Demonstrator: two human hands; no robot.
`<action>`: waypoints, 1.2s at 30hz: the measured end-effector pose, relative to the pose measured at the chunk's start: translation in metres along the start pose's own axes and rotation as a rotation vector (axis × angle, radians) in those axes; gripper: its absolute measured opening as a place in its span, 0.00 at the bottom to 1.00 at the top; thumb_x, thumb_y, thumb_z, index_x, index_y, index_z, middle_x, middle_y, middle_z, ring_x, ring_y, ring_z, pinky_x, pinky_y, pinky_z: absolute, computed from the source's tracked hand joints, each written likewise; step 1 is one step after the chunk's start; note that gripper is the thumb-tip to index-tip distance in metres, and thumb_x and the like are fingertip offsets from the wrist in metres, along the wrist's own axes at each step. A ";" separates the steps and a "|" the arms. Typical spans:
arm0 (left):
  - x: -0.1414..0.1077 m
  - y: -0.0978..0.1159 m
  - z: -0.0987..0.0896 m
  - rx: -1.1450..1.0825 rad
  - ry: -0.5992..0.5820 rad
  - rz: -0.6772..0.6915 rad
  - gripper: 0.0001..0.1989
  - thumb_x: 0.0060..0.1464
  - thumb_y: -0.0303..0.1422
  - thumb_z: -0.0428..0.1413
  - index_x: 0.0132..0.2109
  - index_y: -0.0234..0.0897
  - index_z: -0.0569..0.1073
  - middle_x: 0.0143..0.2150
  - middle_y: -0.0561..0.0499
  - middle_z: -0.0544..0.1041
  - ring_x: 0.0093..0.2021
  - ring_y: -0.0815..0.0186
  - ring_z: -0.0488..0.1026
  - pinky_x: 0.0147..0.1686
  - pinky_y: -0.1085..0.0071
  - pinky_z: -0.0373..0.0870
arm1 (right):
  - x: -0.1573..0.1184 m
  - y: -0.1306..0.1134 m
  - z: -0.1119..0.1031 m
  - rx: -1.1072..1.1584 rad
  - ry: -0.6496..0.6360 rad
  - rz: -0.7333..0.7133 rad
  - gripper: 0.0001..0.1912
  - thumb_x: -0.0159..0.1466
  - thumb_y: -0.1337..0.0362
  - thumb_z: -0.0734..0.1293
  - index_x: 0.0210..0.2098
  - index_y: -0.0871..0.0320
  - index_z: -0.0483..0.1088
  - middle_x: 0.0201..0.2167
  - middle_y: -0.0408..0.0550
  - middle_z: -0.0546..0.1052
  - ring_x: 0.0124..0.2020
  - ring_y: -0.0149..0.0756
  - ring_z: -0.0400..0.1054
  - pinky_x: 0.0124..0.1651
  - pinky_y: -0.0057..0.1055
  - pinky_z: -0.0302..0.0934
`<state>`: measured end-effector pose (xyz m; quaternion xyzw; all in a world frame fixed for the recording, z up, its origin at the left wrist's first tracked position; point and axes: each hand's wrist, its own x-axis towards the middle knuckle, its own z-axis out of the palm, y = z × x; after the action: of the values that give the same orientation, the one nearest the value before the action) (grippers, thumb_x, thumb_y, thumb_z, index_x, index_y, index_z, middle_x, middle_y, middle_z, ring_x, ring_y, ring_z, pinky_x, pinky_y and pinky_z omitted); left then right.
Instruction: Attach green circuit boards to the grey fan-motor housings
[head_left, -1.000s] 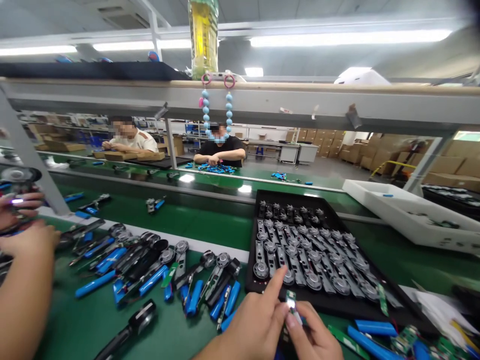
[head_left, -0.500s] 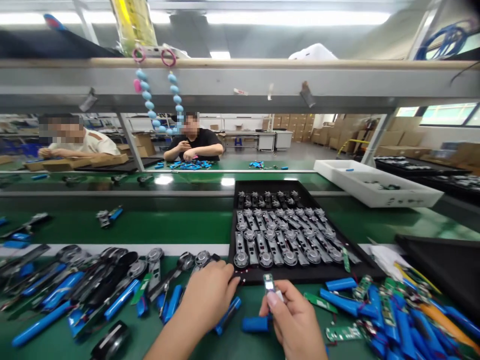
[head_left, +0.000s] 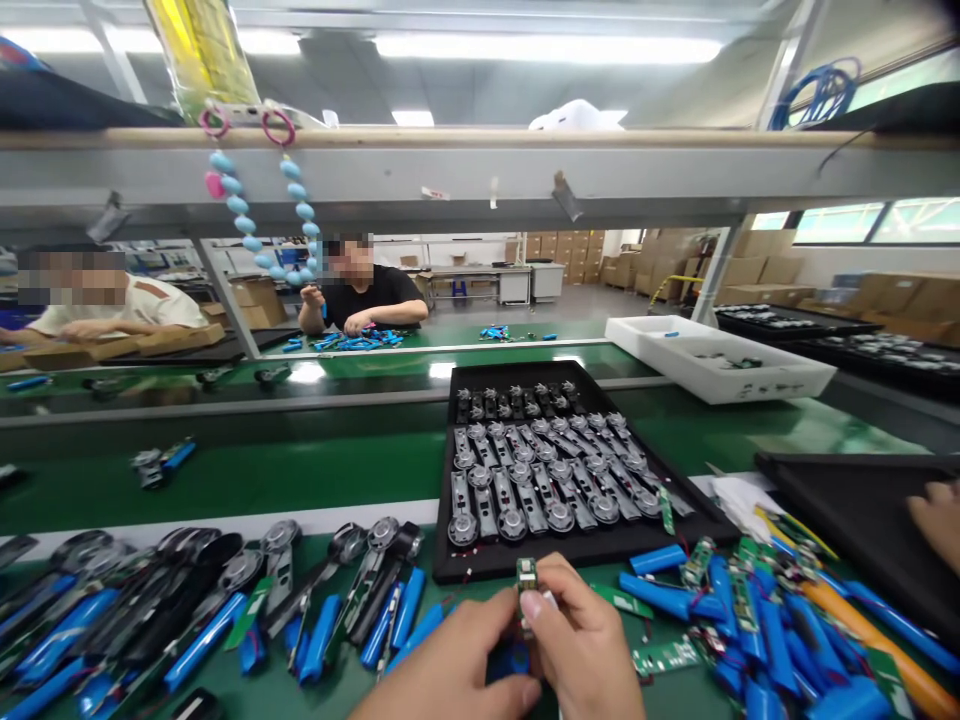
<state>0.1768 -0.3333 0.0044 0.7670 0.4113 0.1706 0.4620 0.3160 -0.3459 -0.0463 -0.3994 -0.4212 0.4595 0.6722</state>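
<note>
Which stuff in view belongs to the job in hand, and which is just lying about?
Likely part of the job:
green circuit board, in right hand
black tray of grey parts
blue cylinders

Likely incidental:
blue-bead strand
yellow bottle
blue cable coil

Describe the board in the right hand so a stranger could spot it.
Start at the black tray of grey parts, mid-picture. By its near edge, the right hand pinches the board, with the left hand alongside. Unlike the green boards lying by the blue cells to the right, this one is held up.
</note>
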 end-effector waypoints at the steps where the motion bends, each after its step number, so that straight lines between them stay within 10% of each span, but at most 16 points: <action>1: 0.002 -0.002 0.002 -0.037 0.011 0.006 0.09 0.52 0.30 0.55 0.42 0.39 0.72 0.39 0.49 0.79 0.40 0.59 0.73 0.45 0.66 0.67 | 0.001 -0.001 -0.001 0.026 -0.019 0.057 0.22 0.58 0.45 0.74 0.26 0.59 0.76 0.23 0.41 0.66 0.23 0.29 0.58 0.25 0.24 0.54; 4: 0.004 -0.009 0.003 -0.131 0.100 0.018 0.12 0.60 0.41 0.50 0.31 0.39 0.67 0.23 0.56 0.67 0.27 0.65 0.65 0.31 0.70 0.62 | 0.002 -0.005 -0.002 0.147 -0.104 0.263 0.26 0.57 0.39 0.73 0.28 0.58 0.71 0.17 0.33 0.58 0.16 0.22 0.45 0.17 0.20 0.40; 10: -0.002 -0.011 0.000 -0.348 0.129 0.030 0.24 0.58 0.56 0.52 0.36 0.38 0.69 0.25 0.58 0.65 0.23 0.70 0.60 0.24 0.73 0.59 | -0.002 -0.022 0.004 0.198 -0.049 0.356 0.31 0.55 0.36 0.73 0.29 0.57 0.62 0.15 0.30 0.59 0.15 0.18 0.41 0.17 0.17 0.34; 36: -0.010 0.006 0.002 -0.410 0.194 0.177 0.12 0.65 0.34 0.51 0.33 0.38 0.72 0.30 0.53 0.71 0.26 0.69 0.68 0.28 0.71 0.65 | -0.010 -0.037 -0.009 0.242 -0.137 0.333 0.20 0.67 0.47 0.68 0.31 0.56 0.65 0.17 0.32 0.62 0.16 0.22 0.49 0.17 0.17 0.45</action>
<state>0.1754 -0.3440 0.0098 0.6702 0.3417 0.3633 0.5496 0.3324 -0.3659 -0.0170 -0.3476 -0.3358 0.6376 0.5999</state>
